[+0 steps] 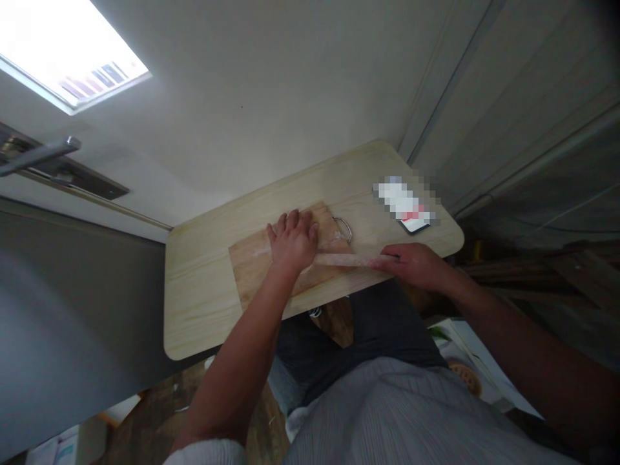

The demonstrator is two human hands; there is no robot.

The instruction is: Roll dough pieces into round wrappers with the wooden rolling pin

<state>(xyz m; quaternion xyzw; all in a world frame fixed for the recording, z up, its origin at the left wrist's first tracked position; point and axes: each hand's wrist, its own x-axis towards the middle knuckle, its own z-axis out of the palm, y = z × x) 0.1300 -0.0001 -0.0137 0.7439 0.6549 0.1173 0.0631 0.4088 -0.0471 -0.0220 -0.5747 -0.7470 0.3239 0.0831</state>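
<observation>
one left hand (294, 239), fingers apart, is seemingly steadying the board (249, 268); the right hand (415, 263) is finger-clamping a strip (341, 259).

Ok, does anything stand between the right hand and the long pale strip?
Nothing visible: the right hand grips one end of the long pale strip. The strip runs up to the left hand, over the wooden cutting board; what lies under that palm is hidden.

Pale yellow wood-grained table (203, 290), tan-brown board (256, 270) (whitish smudges on it), pale strip (346, 259), grey finely striped shirt (387, 413)
</observation>
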